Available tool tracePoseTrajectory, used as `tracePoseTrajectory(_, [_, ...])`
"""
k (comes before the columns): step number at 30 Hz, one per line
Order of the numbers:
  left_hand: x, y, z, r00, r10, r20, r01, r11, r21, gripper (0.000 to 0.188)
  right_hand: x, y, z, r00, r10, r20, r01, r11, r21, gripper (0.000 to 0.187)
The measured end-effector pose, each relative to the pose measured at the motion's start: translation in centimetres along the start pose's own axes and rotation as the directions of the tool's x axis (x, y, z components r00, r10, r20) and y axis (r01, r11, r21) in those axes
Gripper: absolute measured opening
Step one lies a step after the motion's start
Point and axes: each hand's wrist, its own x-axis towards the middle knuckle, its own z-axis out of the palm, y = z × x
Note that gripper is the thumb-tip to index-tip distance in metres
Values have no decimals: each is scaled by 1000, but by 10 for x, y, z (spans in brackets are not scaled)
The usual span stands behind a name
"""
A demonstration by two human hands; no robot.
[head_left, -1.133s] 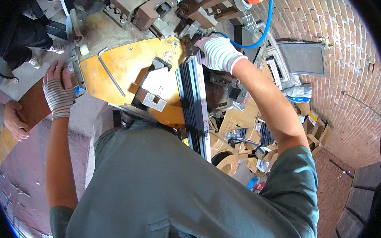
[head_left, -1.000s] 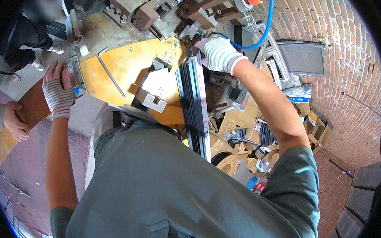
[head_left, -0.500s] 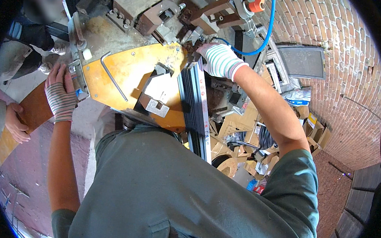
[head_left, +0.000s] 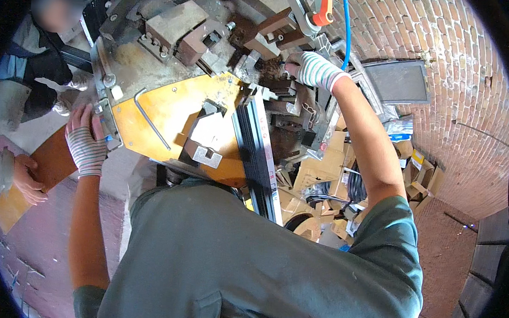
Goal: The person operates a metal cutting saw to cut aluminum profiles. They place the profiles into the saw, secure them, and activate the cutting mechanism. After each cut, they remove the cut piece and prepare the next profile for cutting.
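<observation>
My left hand (head_left: 86, 146), in a striped knit glove, lies with its fingers stretched out beside a small box with buttons (head_left: 106, 124) at the machine's left edge. My right hand (head_left: 317, 71), gloved alike, reaches to the far right of the machine. Its fingers curl down by a metal clamp fixture (head_left: 274, 39); what they hold, if anything, is hidden. Left of it and nearer stands a long black grooved rail (head_left: 255, 153) with a pale printed side. A hex key (head_left: 151, 117) and a notched metal block (head_left: 207, 138) lie on the yellow plate (head_left: 170, 104).
An orange lever (head_left: 323, 11) and a blue hose (head_left: 348, 30) hang near my right hand. A brick wall (head_left: 446, 71) rises on the right, with cardboard boxes (head_left: 318, 169) and cables below. At the left, another person's hand (head_left: 28, 183) holds a brown board (head_left: 53, 158).
My right hand has moved from the rail's far end to the right, beside the clamp fixture. The left hand stays at the machine's left edge, and the whole view has shifted slightly.
</observation>
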Motion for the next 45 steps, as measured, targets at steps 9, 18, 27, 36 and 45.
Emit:
tracePoseTrajectory(9, [24, 3, -19, 991, -45, 125, 58, 993, -105, 11, 27, 1, 1, 974, -101, 202, 112, 993, -44, 42])
tracePoseTrajectory(18, [2, 13, -10, 995, -3, -104, -8, 994, -112, 42, 67, 25, 29, 825, 19, 565, 166, 947, -274, 81])
tracePoseTrajectory(27, [3, 15, -12, 996, -30, -82, 24, 996, -81, 38, 81, 41, 30, 855, -50, 517, 223, 934, -278, 76])
tracePoseTrajectory(36, [3, 13, -10, 999, -39, -19, 38, 998, -52, 40, 75, 26, 29, 881, 20, 473, 130, 950, -282, 78])
tracePoseTrajectory(45, [3, 15, -14, 998, -48, -28, 46, 997, -69, 40, 98, 36, 64, 891, 42, 453, 147, 916, -374, 63])
